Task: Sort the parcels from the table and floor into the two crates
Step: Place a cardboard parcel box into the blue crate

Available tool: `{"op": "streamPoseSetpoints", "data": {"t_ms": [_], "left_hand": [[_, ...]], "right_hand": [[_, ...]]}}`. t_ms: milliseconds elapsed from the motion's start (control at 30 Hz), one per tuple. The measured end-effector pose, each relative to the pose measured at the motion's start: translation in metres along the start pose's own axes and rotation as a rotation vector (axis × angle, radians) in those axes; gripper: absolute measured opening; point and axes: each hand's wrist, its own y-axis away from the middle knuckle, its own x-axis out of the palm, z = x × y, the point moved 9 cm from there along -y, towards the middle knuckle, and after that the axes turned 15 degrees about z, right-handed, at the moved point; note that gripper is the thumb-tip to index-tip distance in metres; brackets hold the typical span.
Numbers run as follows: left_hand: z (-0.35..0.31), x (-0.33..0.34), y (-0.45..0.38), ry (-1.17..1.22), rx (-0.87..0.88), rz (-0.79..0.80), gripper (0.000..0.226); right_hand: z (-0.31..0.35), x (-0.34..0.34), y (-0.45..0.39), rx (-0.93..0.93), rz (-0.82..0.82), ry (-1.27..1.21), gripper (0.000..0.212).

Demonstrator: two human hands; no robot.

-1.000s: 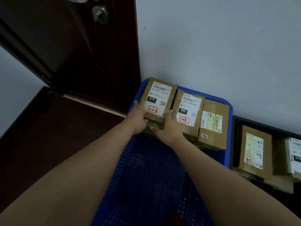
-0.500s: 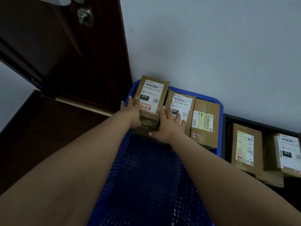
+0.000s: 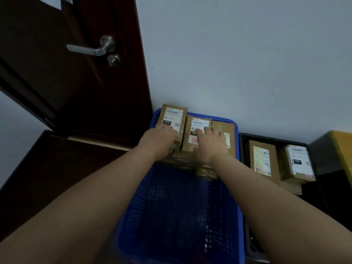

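A blue perforated crate [image 3: 236,141] stands on the floor against the wall. Three brown labelled parcels lean upright at its far end. My left hand [image 3: 162,138] rests with its fingers flat on the face of the leftmost parcel [image 3: 172,113], marked 010. My right hand [image 3: 208,141] lies with spread fingers on the label of the middle parcel [image 3: 198,123]. The third parcel [image 3: 226,130] stands to the right, partly hidden by my right hand. More brown packages lie under these, mostly hidden. A black crate [image 3: 242,139] to the right holds two parcels [image 3: 263,159] [image 3: 298,162].
A dark wooden door [image 3: 66,82] with a metal lever handle [image 3: 89,48] stands just left of the blue crate. The wall [image 3: 238,63] runs behind both crates. A yellow-topped dark object [image 3: 342,147] sits at the far right. The near half of the blue crate shows bare mesh.
Both hands left the sides of the leftmost parcel and slid up onto the labels; my right hand shifted right to the middle parcel. The view tilted upward.
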Motion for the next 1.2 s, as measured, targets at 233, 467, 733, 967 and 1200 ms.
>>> {"op": "streamPoseSetpoints", "data": {"t_ms": [233, 467, 733, 967, 1200], "left_hand": [[-0.067, -0.122, 0.057, -0.22, 0.155, -0.234, 0.036], [-0.165, -0.223, 0.108, -0.366, 0.272, -0.343, 0.037], [-0.276, -0.286, 0.161, -0.415, 0.357, -0.452, 0.033], [-0.436, -0.3, 0.209, -0.433, 0.419, -0.514, 0.033], [-0.618, -0.301, 0.262, -0.445, 0.557, -0.574, 0.034]], "right_hand": [[-0.046, -0.083, 0.097, 0.137, -0.218, 0.04, 0.047], [-0.116, -0.149, 0.211, 0.312, -0.419, 0.039, 0.042], [-0.2, -0.18, 0.337, 0.433, -0.563, -0.028, 0.042], [-0.295, -0.152, 0.458, 0.481, -0.645, -0.069, 0.043], [-0.426, -0.1, 0.607, 0.637, -0.677, -0.103, 0.045]]}}
